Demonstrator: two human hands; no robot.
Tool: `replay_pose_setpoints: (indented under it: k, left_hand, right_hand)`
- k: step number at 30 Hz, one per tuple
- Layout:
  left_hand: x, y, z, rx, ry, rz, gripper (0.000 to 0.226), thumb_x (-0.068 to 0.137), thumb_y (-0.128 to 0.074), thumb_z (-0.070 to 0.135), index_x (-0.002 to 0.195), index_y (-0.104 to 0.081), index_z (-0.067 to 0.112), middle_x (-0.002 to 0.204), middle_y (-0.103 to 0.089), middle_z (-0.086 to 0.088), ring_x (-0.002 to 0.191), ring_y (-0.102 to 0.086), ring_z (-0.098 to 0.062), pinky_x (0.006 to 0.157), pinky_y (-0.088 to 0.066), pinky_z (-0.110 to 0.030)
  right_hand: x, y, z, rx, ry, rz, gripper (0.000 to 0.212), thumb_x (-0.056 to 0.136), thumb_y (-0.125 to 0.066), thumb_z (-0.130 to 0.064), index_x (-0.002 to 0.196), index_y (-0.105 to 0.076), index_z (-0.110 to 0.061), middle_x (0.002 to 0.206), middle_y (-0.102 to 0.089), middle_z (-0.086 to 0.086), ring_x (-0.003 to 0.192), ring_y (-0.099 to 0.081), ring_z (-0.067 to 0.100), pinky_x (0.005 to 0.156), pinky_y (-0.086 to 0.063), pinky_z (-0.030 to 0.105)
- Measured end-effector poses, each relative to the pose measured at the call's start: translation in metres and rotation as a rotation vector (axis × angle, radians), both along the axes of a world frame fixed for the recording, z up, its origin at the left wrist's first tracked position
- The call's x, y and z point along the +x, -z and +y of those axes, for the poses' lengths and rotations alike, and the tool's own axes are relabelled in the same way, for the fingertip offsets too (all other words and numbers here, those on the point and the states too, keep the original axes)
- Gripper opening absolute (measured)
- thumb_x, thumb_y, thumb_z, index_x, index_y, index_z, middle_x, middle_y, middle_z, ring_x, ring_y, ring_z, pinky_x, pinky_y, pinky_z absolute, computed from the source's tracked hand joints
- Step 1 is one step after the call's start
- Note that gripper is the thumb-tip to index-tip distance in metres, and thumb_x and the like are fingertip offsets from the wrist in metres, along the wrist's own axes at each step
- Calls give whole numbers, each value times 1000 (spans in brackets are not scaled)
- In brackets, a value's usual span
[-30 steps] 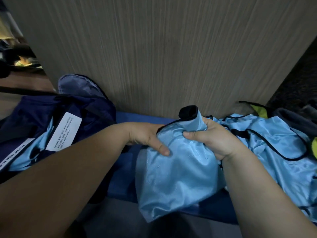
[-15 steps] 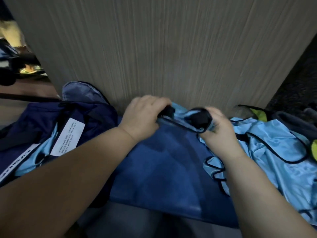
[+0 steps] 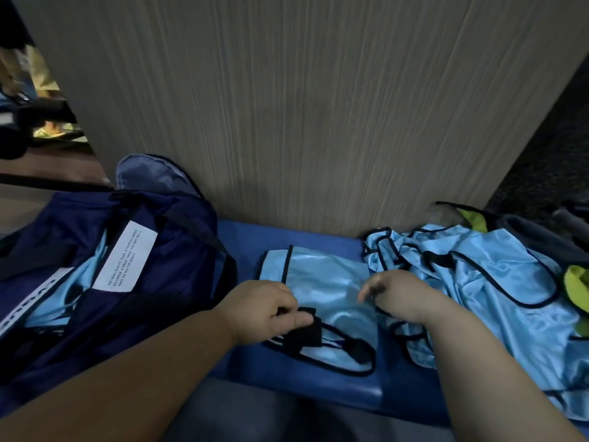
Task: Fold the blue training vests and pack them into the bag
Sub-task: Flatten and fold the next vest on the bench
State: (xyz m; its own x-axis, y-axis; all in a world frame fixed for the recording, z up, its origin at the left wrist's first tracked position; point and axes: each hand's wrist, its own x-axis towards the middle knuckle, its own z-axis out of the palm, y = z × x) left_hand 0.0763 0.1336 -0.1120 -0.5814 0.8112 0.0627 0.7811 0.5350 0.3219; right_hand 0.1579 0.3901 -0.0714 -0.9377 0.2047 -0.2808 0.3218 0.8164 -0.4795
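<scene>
Fingers (image 3: 294, 317) of the left hand (image 3: 264, 309) are pinching the black strap (image 3: 302, 333) of the vest (image 3: 325, 288), while the right hand (image 3: 398, 295) is hovering half-open, so this slippery cloth is probably risking to slide off the bench (image 3: 306, 387).

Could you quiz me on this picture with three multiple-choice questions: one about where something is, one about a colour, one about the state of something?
1. Where does the navy bag lie relative to the spread vest?
A. To its left
B. To its right
C. On top of it

2. What colour is the trim along the edges of the spread vest?
A. White
B. Black
C. Red

3. What is the left hand doing?
A. Resting flat on the wall
B. Reaching into the bag
C. Pinching the vest's black strap

Answers:
1. A: the bag sits at the left end of the blue bench, the vest in the middle.
2. B: dark piping outlines the light blue cloth.
3. C: its thumb and fingers close on the black piece at the vest's near edge.
</scene>
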Motion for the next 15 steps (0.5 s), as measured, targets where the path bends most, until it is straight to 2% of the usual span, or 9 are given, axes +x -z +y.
replay_pose_setpoints:
  k: [2,4,5,7,8,10,11,13,15]
  left_hand:
    - [3,3,6,92,-56,72,58,85,-27,73,58,-45,25,62,-46,7,64,-48,-10,61,-40,-26]
    - [6,5,15,181,-118,111,46,90,-42,61,57,-39,29,62,-45,9,65,-47,-8,62,-42,-29]
    - [7,5,20,224,-144,99,35,91,-52,54,63,-46,33,69,-51,12,73,-49,-5,68,-45,-28]
    - [7,8,26,234,-170,16,12,92,-59,44,98,-61,34,103,-60,17,103,-49,-2,92,-43,-28]
    - [6,10,29,180,-162,-30,29,92,-59,44,119,-58,33,124,-56,15,121,-42,-5,105,-36,-29]
    - [7,15,31,-21,-94,-109,62,92,-56,52,147,-32,35,154,-28,13,145,-13,-10,121,-10,-34]
    - [8,17,31,-133,-50,-129,73,91,-53,59,152,-19,37,161,-12,13,148,3,-10,122,1,-37]
    - [11,25,30,-275,1,-139,86,86,-46,72,154,-3,40,162,11,15,145,24,-10,119,14,-43]
    - [15,29,30,-315,-8,-128,95,80,-44,80,153,2,42,160,18,15,142,31,-10,118,17,-46]
  right_hand:
    - [-4,3,-3,24,132,63,20,93,-49,-16,97,-68,-19,96,-68,-2,87,-65,17,83,-55,31]
    - [-6,8,-12,-27,233,16,26,95,-51,-30,106,-62,-9,93,-68,7,80,-69,26,80,-59,41]
    - [-6,11,-17,-70,279,-30,35,95,-54,-37,109,-59,-6,94,-66,8,79,-69,27,78,-60,42]
    - [-5,14,-26,-86,328,-81,48,91,-58,-48,113,-58,-5,99,-66,8,83,-67,26,79,-60,43]
    - [-4,16,-29,-68,331,-99,49,89,-60,-48,111,-59,-5,99,-66,9,86,-67,25,81,-59,43]
    - [-2,17,-31,-56,309,-157,45,89,-60,-47,107,-60,-6,99,-66,8,88,-67,26,81,-60,42]
    - [-1,16,-32,-74,296,-188,44,89,-61,-48,109,-61,-8,102,-66,7,90,-67,25,80,-60,40]
    - [3,15,-34,-150,278,-217,45,85,-68,-48,113,-62,-13,107,-66,4,93,-66,22,76,-59,35]
    - [1,19,-35,-160,223,-171,44,81,-76,-39,116,-64,-14,110,-68,3,97,-66,21,82,-58,35]
